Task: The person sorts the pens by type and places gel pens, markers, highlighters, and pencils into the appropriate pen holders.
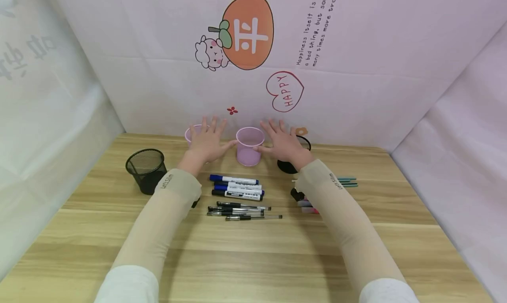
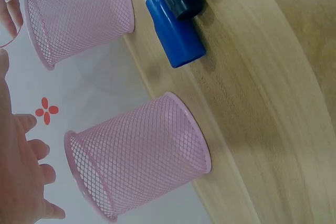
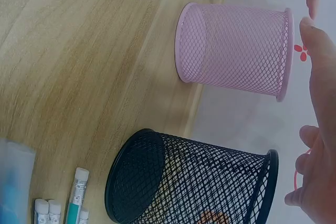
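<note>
My left hand (image 1: 207, 144) is spread, fingers straight, above a pink mesh pen cup (image 2: 139, 156), which it partly hides in the head view. The right hand (image 1: 284, 143) is spread too, over a black mesh pen cup (image 3: 210, 174). Between the hands stands a second pink mesh pen cup (image 1: 249, 151), upright, with both thumbs near its rim. Neither hand grips anything. In front of the cups lie several whiteboard markers (image 1: 237, 188) with blue or black caps, and nearer to me several black gel pens (image 1: 241, 211).
Another black mesh cup (image 1: 146, 168) stands at the left, beside my left forearm. Teal-ended pens (image 1: 347, 182) and pink-tipped pens (image 1: 310, 209) lie partly under my right forearm in view. A white printed backdrop (image 1: 356, 100) rises behind the wooden table (image 1: 237, 259).
</note>
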`<state>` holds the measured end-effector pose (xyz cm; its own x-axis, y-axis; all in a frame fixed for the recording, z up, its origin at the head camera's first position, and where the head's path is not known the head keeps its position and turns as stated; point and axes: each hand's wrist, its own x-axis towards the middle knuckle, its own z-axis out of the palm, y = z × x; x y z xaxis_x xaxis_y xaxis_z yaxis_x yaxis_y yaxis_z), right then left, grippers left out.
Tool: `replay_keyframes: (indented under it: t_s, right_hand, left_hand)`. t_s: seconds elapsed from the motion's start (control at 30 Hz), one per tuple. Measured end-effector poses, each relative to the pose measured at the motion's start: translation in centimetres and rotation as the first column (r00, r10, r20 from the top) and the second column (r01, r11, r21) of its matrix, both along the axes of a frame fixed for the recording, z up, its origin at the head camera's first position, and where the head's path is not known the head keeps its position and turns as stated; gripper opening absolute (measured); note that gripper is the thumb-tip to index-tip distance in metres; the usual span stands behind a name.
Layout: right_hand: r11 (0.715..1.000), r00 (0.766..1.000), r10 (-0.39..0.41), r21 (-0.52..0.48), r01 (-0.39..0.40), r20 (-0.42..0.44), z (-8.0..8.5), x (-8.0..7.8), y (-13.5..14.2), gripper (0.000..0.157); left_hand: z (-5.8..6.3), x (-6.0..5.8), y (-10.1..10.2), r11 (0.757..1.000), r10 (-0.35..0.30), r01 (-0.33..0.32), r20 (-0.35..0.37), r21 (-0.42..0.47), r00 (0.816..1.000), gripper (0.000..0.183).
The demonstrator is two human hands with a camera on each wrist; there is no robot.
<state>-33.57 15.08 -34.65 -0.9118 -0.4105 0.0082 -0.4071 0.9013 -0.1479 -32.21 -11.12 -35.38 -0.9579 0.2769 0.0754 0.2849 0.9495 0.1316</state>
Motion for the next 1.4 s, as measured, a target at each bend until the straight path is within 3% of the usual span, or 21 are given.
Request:
replay_keyframes:
  t_s: [0.53, 0.87, 1.4]
  right_hand:
    - [0.999, 0.999, 0.041, 0.012, -0.041, -0.019, 0.3, 0.7, -0.3, 0.094]
    - [0.997, 0.996, 0.079, 0.003, -0.079, -0.039, 0.5, 1.6, -0.1, 0.093]
    - [0.988, 0.987, 0.155, 0.005, -0.155, -0.047, 0.8, 3.8, -0.3, 0.095]
  left_hand:
    - [0.1, 0.5, -0.3, 0.999, -0.041, 0.041, -0.015, -0.004, 0.999, 0.091]
    - [0.7, 1.8, -0.7, 0.996, -0.085, 0.085, -0.021, 0.012, 0.996, 0.092]
    - [1.1, 4.0, -2.0, 0.994, -0.104, 0.104, 0.005, 0.023, 0.995, 0.091]
